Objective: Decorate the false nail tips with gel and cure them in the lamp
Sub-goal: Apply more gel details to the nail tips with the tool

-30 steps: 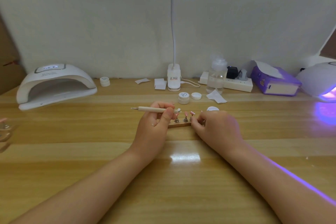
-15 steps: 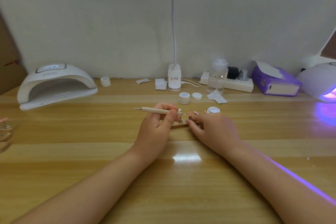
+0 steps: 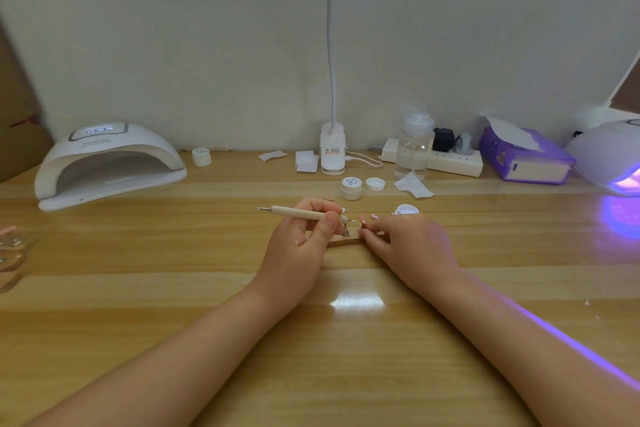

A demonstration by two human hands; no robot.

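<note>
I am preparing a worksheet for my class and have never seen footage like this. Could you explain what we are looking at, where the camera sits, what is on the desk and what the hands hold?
There is no machine: a person's two bare hands, filmed by one camera worn on the head, looking down over a pale wooden desk.

The left hand grips a slim beige wooden-handled tool, lying level. The right hand pinches the end of a small wooden strip on which false nail tips stand on small metal stands.

Behind stand small white gel pots, a white dome-shaped curing lamp at far left, a second lamp glowing violet at far right, a clip-on white desk light and a purple tissue box.
</note>
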